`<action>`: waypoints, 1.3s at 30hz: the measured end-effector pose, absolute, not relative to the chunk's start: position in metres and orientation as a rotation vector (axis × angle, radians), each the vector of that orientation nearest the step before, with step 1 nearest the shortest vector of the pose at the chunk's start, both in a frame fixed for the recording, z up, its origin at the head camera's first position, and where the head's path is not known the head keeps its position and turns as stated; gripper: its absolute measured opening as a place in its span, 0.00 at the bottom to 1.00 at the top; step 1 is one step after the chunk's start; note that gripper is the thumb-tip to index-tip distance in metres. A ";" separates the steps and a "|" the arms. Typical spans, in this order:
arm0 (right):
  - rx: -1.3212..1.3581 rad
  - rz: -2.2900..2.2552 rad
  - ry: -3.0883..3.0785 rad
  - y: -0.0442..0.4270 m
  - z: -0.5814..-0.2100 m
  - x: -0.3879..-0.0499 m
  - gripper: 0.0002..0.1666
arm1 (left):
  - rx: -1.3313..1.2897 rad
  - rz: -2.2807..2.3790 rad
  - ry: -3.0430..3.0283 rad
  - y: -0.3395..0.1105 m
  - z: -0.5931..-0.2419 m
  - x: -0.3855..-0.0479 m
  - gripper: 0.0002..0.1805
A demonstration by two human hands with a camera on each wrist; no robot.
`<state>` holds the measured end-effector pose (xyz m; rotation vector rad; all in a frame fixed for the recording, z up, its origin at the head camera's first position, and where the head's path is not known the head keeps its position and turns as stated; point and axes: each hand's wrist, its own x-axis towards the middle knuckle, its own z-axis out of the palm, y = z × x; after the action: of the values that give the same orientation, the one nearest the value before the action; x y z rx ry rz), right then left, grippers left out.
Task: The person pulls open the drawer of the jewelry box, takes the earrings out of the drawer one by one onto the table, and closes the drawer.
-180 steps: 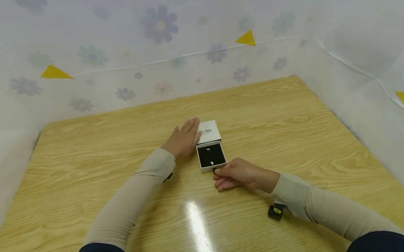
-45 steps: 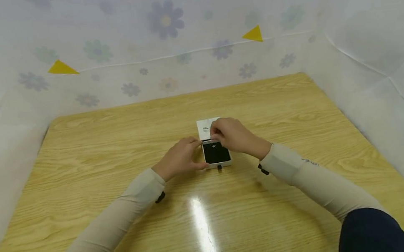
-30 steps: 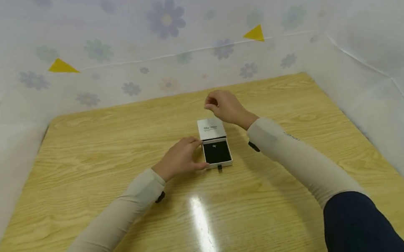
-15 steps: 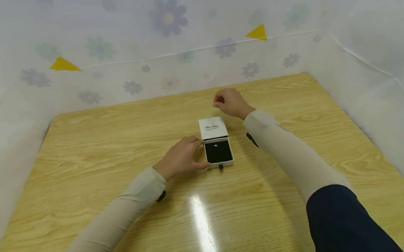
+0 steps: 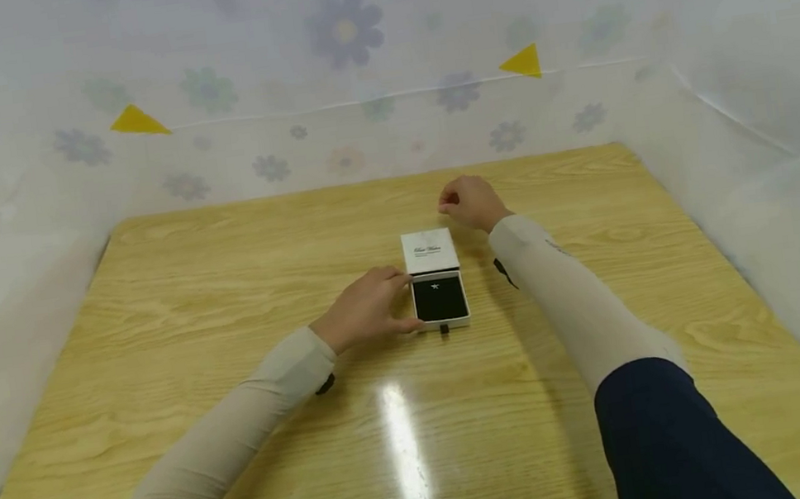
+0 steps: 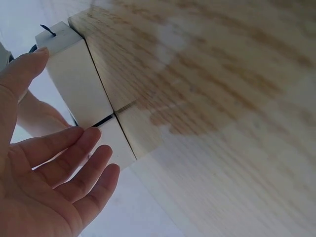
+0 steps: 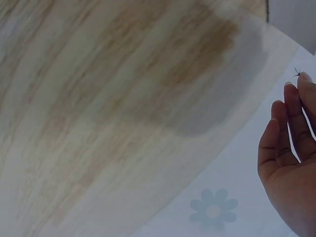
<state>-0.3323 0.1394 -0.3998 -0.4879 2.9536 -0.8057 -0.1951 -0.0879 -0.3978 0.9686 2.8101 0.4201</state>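
Note:
A small white jewelry box (image 5: 430, 251) with dark lettering lies on the table, its drawer (image 5: 443, 325) pulled out toward me. On the drawer's black pad (image 5: 441, 303) sits one silver star earring (image 5: 435, 286), near the back. My left hand (image 5: 370, 311) holds the drawer by its left side, thumb at the front corner and index finger near the seam, as the left wrist view shows. Beyond the box, above the table, my right hand (image 5: 473, 203) pinches a tiny spiky star earring (image 7: 297, 72) between thumb and fingertip.
The wood-grain table (image 5: 237, 261) runs back to a white flowered curtain (image 5: 258, 67) that also rises at both sides. Yellow triangles (image 5: 522, 62) are fixed to the curtain. A black pull tab (image 5: 444, 330) sticks out from the drawer's front.
Two stars lay on the pad at first; the front one is gone from it. My right hand has risen from the box to beyond its far end. My left hand has stayed at the drawer.

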 end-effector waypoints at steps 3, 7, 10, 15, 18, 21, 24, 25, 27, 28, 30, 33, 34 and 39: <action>-0.461 -0.830 2.944 0.140 -0.401 -0.331 0.09 | 0.972 0.419 2.811 -0.087 -0.398 -0.196 0.43; -0.422 -0.856 2.929 0.143 -0.406 -0.332 0.09 | 0.985 0.430 2.807 -0.087 -0.397 -0.194 0.42; -0.383 -0.852 2.926 0.145 -0.411 -0.334 0.10 | 0.983 0.433 2.802 -0.087 -0.396 -0.194 0.42; -0.353 -0.887 2.920 0.147 -0.415 -0.337 0.10 | 0.983 0.429 2.804 -0.087 -0.395 -0.194 0.42; -0.361 -0.892 2.924 0.149 -0.418 -0.337 0.10 | 0.981 0.435 2.804 -0.087 -0.396 -0.195 0.42; -0.354 -0.897 2.926 0.151 -0.421 -0.337 0.10 | 0.977 0.433 2.800 -0.087 -0.397 -0.195 0.42; -0.319 -0.912 2.933 0.153 -0.423 -0.336 0.09 | 0.979 0.433 2.797 -0.087 -0.397 -0.196 0.42; -0.311 -0.919 2.934 0.153 -0.423 -0.336 0.09 | 0.978 0.433 2.797 -0.087 -0.397 -0.195 0.42; -0.300 -0.912 2.937 0.154 -0.423 -0.335 0.09 | 0.978 0.436 2.796 -0.086 -0.396 -0.195 0.42; -0.298 -0.910 2.936 0.154 -0.423 -0.335 0.09 | 0.976 0.438 2.794 -0.086 -0.396 -0.195 0.42; -0.292 -0.907 2.929 0.154 -0.422 -0.335 0.09 | 0.976 0.437 2.794 -0.087 -0.395 -0.194 0.42; -0.299 -0.891 2.929 0.153 -0.422 -0.336 0.09 | 0.982 0.431 2.795 -0.087 -0.395 -0.194 0.42; -0.300 -0.891 2.929 0.153 -0.422 -0.335 0.09 | 0.984 0.429 2.797 -0.087 -0.395 -0.194 0.42; -0.304 -0.900 2.931 0.152 -0.422 -0.335 0.09 | 0.990 0.420 2.805 -0.087 -0.396 -0.194 0.42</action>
<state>-0.3350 0.1524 -0.4215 -0.3038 2.9311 -0.9004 -0.1945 -0.0871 -0.3959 0.9902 2.8046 0.4197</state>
